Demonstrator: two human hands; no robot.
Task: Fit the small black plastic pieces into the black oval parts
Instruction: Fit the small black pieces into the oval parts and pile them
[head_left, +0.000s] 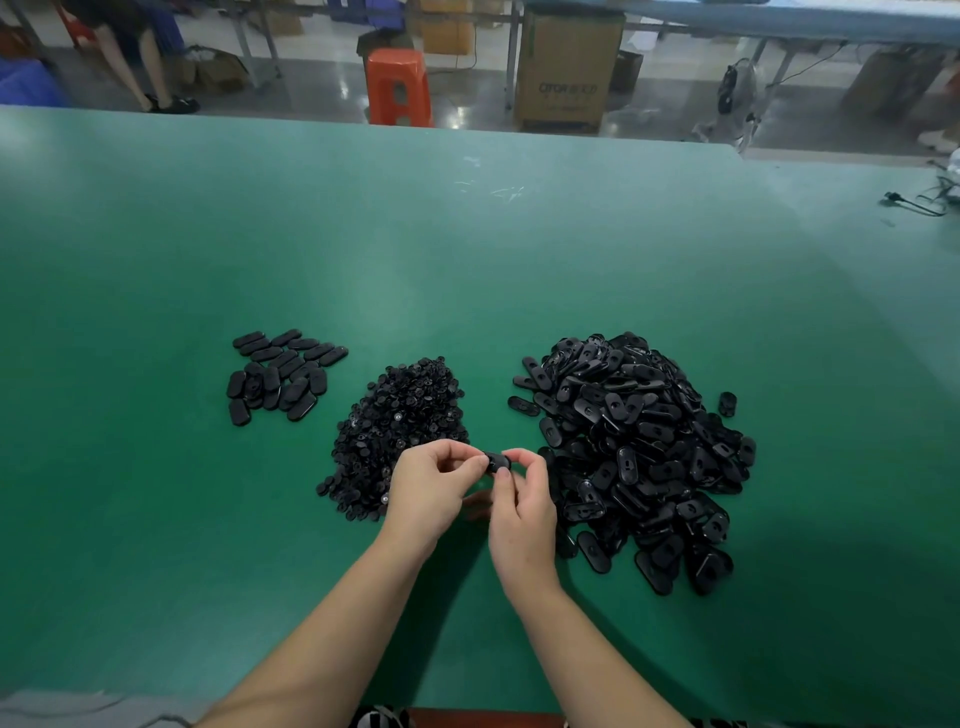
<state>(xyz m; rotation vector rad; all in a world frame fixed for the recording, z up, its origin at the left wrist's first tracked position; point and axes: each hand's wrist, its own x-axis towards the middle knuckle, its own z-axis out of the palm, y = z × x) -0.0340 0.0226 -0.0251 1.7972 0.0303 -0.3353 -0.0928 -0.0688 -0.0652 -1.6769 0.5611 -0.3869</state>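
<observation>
My left hand (431, 488) and my right hand (522, 506) meet above the green table (467, 260), both pinching one black oval part (496, 462) between fingertips. My right thumb presses on its top; whether a small piece sits under it is hidden. A heap of small black plastic pieces (395, 426) lies just behind my left hand. A big heap of black oval parts (639, 447) with open slots lies to the right of my right hand. A smaller group of oval parts (280, 374) lies flat at the left.
One stray oval part (727, 404) sits right of the big heap. A black cable (914, 200) lies at the table's far right edge. Beyond the far edge stand an orange stool (399, 85) and a cardboard box (569, 67).
</observation>
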